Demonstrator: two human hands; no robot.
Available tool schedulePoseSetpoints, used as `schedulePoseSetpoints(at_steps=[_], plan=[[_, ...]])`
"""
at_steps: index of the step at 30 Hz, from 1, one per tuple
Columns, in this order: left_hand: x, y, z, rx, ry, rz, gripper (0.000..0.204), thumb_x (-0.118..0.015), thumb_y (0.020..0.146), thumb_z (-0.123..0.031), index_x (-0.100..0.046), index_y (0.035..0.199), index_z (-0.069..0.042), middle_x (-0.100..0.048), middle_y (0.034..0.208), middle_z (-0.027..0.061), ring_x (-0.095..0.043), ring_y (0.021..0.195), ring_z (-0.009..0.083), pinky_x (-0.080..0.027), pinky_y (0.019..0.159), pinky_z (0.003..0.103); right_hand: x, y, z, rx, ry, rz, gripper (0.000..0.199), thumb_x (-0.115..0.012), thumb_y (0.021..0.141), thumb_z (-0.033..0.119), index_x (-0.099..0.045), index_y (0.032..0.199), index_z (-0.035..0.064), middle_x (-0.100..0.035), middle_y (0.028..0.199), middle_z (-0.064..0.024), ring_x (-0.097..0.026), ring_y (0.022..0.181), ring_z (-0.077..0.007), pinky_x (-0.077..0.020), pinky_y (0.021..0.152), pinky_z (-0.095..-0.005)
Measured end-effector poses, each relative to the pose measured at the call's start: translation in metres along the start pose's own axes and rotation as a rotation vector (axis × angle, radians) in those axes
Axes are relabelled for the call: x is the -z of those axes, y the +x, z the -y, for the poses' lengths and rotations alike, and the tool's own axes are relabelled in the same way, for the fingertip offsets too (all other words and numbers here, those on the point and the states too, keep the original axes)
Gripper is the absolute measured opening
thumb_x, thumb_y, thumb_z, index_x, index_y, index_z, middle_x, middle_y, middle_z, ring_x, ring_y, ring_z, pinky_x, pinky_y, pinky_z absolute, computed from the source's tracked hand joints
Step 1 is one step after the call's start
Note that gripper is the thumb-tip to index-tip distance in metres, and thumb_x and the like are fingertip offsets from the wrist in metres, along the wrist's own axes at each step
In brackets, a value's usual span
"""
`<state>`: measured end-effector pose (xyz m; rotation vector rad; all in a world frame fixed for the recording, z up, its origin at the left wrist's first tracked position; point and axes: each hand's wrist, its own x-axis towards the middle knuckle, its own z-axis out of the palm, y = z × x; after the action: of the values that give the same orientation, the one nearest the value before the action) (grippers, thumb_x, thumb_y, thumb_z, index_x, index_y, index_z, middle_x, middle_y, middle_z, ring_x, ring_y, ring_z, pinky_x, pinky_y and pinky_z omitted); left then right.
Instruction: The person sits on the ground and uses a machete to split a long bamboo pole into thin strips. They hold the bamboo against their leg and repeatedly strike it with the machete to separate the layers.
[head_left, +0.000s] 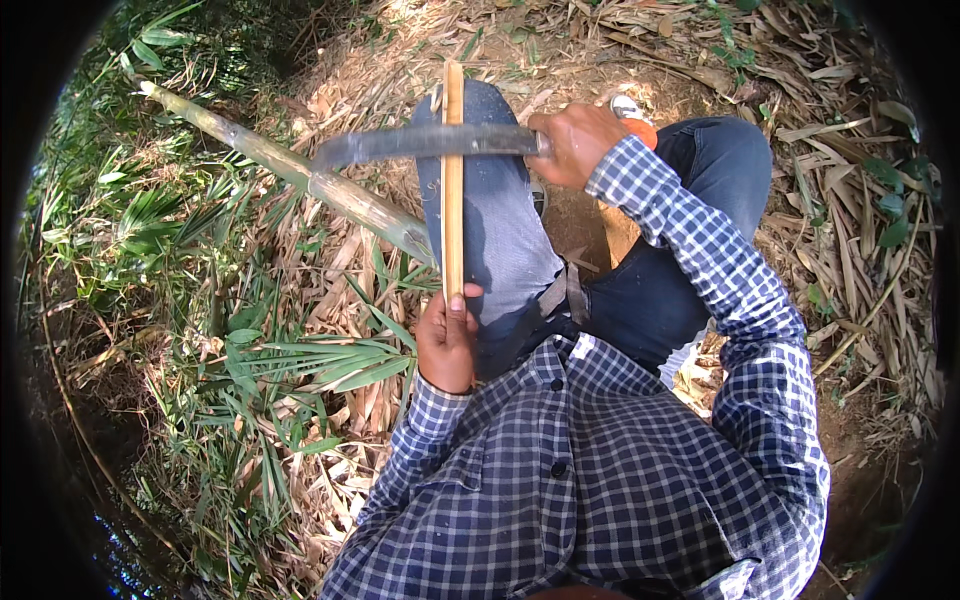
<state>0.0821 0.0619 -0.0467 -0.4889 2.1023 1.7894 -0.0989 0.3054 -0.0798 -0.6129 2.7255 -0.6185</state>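
Note:
My left hand (447, 338) grips the near end of a thin yellow bamboo strip (453, 170) that lies along my left thigh in blue jeans (500, 240). My right hand (577, 143) is closed on the handle of a long dark knife (420, 143). Its blade lies crosswise over the strip near the strip's far end, pointing left. The checked shirt sleeves cover both forearms.
A long green bamboo pole (290, 165) runs diagonally from the upper left to under my left knee. Dry leaves and husks (850, 230) cover the ground on the right. Green plants (150, 220) grow thick on the left. An orange and white shoe (633, 117) shows behind my right hand.

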Motion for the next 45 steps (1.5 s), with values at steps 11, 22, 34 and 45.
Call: schedulePoseSetpoints(at_steps=[11, 22, 34, 45], plan=[[0.002, -0.005, 0.008, 0.005, 0.027, -0.012, 0.027, -0.042, 0.105, -0.021, -0.060, 0.109, -0.002, -0.042, 0.060, -0.0060, -0.031, 0.045, 0.0016, -0.023, 0.042, 0.020, -0.013, 0.006, -0.011, 0.057, -0.062, -0.007, 0.032, -0.062, 0.083, 0.026, -0.070, 0.105, 0.0047, -0.062, 0.055, -0.0100, -0.057, 0.043, -0.0160, -0.0511, 0.041, -0.0364], [-0.002, 0.001, 0.012, -0.008, 0.009, 0.003, 0.028, -0.042, 0.105, -0.023, -0.061, 0.107, -0.002, -0.042, 0.060, -0.0058, -0.032, 0.044, 0.0021, -0.024, 0.042, 0.019, -0.010, 0.023, -0.029, -0.065, -0.107, -0.107, 0.027, -0.060, 0.084, 0.027, -0.071, 0.098, 0.0064, -0.060, 0.053, -0.0079, -0.058, 0.045, -0.0187, -0.0515, 0.045, -0.0383], [-0.001, -0.002, 0.016, 0.038, -0.047, -0.002, 0.028, -0.042, 0.105, -0.022, -0.061, 0.105, -0.002, -0.037, 0.058, -0.0071, -0.029, 0.044, 0.0014, -0.022, 0.040, 0.021, -0.001, 0.020, -0.024, -0.040, -0.112, -0.063, 0.024, -0.062, 0.083, 0.026, -0.072, 0.099, 0.0103, -0.064, 0.059, -0.0101, -0.061, 0.047, -0.0218, -0.0558, 0.053, -0.0412], [0.005, 0.007, 0.011, 0.111, -0.156, 0.034, 0.029, -0.042, 0.105, -0.025, -0.059, 0.103, -0.002, -0.037, 0.058, -0.0061, -0.027, 0.041, 0.0031, -0.021, 0.037, 0.021, 0.019, 0.014, -0.056, -0.403, 0.182, -0.257, 0.038, -0.059, 0.089, 0.031, -0.067, 0.111, 0.0006, -0.060, 0.058, -0.0048, -0.053, 0.044, -0.0134, -0.0525, 0.046, -0.0320]])
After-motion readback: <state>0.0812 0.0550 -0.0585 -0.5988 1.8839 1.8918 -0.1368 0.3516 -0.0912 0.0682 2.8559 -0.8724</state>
